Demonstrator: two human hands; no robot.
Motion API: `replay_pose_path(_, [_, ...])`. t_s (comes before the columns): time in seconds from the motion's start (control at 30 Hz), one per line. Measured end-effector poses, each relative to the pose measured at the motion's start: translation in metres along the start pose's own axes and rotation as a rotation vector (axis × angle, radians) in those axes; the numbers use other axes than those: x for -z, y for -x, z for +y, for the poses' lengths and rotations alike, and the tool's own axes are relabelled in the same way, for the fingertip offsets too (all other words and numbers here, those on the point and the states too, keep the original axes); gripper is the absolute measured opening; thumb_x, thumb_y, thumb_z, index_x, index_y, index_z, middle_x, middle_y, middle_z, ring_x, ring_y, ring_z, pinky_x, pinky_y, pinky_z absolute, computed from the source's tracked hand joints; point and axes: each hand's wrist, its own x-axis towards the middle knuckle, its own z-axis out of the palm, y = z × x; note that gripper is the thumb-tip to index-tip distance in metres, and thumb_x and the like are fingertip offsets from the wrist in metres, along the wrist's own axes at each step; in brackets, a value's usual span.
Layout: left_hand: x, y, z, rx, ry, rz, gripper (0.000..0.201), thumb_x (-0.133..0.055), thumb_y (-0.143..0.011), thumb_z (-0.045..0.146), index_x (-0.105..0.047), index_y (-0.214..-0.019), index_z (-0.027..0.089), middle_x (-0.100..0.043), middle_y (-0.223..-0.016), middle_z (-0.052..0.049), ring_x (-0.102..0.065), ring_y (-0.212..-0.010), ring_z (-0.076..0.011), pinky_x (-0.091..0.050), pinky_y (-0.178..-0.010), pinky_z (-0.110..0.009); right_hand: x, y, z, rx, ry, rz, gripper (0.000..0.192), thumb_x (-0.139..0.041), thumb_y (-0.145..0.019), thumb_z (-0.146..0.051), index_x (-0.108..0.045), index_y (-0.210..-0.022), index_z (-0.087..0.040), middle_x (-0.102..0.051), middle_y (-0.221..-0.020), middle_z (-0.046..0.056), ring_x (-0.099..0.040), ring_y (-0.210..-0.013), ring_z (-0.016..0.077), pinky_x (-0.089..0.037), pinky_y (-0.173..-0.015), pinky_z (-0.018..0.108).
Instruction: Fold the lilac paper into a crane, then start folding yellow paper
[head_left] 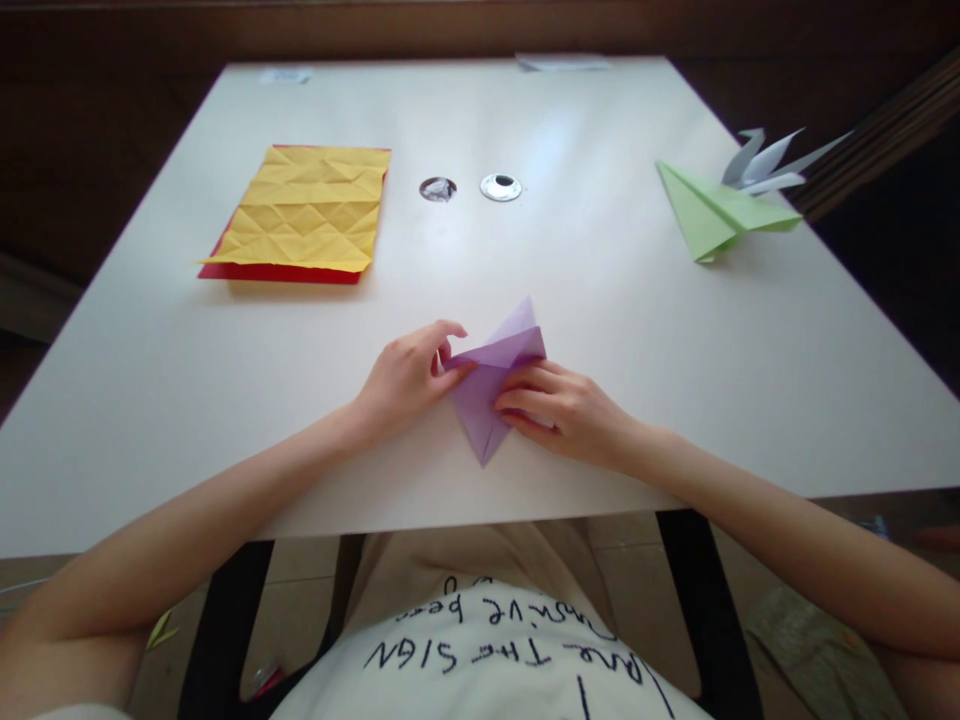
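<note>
Table (pixel 645 330): white top, seen from above; all items listed lie on it.
Yellow sheet (pixel 311 205): far left, flat, heavily creased in a grid of diagonals; lies on top of a red sheet (pixel 277 272), which shows along the left and near edges.
Holes (pixel 438 189): two round openings in the table, side by side at centre, beyond the hands.
Left hand (pixel 409 375): resting on the table at the left edge of the purple paper (pixel 487 385); thumb and forefinger pinched narrow on the left corner of the raised flap.
Purple paper: centre, near the front edge of the table, between the two hands; folded to a kite-like shape, one point toward the person, upper flap lifted off the layer below.
Right hand (pixel 566 405): fingers flat on the right side of the purple paper, pressing it to the table; not closed around it.
Green model (pixel 716 212): far right, folded, pointed, well apart from the hands.
White model (pixel 765 160): folded, with thin points, just behind the green model, touching or overlapping it.
</note>
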Motion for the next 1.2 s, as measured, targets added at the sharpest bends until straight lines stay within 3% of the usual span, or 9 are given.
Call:
replay_pose_path(0.17, [-0.001, 0.004, 0.011, 0.101, 0.118, -0.024, 0.032, -0.057, -0.075, 0.018, -0.046, -0.105, 0.018, -0.048, -0.062, 0.008, -0.047, -0.054, -0.0082, -0.036, -0.054, -0.019, -0.008, -0.005, 0.003, -0.044, -0.099, 0.019, 0.011, -0.053, -0.083, -0.015, -0.064, -0.083, -0.018, -0.064, -0.086, 0.007, -0.059, -0.076, 0.0164, -0.051, -0.069, 0.030])
replay_pose_path(0.4, [-0.005, 0.014, 0.026, 0.162, 0.376, -0.075, 0.045, -0.056, -0.074, 0.017, -0.038, -0.115, 0.019, -0.047, -0.058, 0.009, -0.048, -0.052, -0.0086, -0.038, -0.054, -0.020, -0.008, -0.006, 0.002, -0.134, -0.200, 0.046, 0.008, -0.056, -0.079, -0.013, -0.061, -0.078, -0.019, -0.064, -0.080, 0.004, -0.060, -0.073, 0.0146, -0.050, -0.065, 0.027])
replay_pose_path(0.67, [-0.012, 0.019, 0.025, 0.112, 0.342, -0.063, 0.050, -0.052, -0.070, 0.007, -0.037, -0.116, 0.019, -0.037, -0.056, 0.012, -0.042, -0.047, -0.0058, -0.035, -0.050, -0.017, -0.015, -0.005, 0.003, -0.077, -0.200, 0.029, 0.008, -0.056, -0.079, -0.015, -0.063, -0.080, -0.018, -0.065, -0.084, 0.006, -0.061, -0.076, 0.0171, -0.051, -0.066, 0.029])
replay_pose_path(0.87, [-0.012, 0.020, 0.026, 0.138, 0.529, -0.129, 0.059, -0.059, -0.076, 0.022, -0.030, -0.127, 0.019, -0.054, -0.070, 0.006, -0.053, -0.056, -0.0082, -0.043, -0.055, -0.020, -0.016, -0.005, 0.005, -0.093, -0.274, 0.048, 0.011, -0.055, -0.081, -0.015, -0.066, -0.081, -0.019, -0.068, -0.086, 0.006, -0.063, -0.078, 0.0167, -0.053, -0.069, 0.030])
replay_pose_path(1.1, [-0.008, 0.016, 0.019, 0.153, 0.798, -0.289, 0.059, -0.065, -0.075, 0.024, -0.034, -0.125, 0.020, -0.058, -0.075, 0.003, -0.061, -0.069, -0.0118, -0.051, -0.065, -0.024, -0.003, -0.009, -0.001, -0.114, -0.335, -0.005, 0.016, -0.052, -0.082, -0.015, -0.067, -0.086, -0.015, -0.070, -0.087, 0.007, -0.064, -0.079, 0.0152, -0.052, -0.070, 0.026])
replay_pose_path(1.2, [-0.007, 0.016, 0.019, 0.164, 0.855, -0.302, 0.054, -0.062, -0.076, 0.020, -0.035, -0.123, 0.019, -0.060, -0.078, 0.001, -0.063, -0.075, -0.0135, -0.052, -0.073, -0.028, 0.000, -0.010, -0.002, -0.157, -0.358, -0.037, 0.014, -0.055, -0.082, -0.021, -0.067, -0.082, -0.015, -0.069, -0.083, 0.006, -0.063, -0.074, 0.0144, -0.050, -0.067, 0.025])
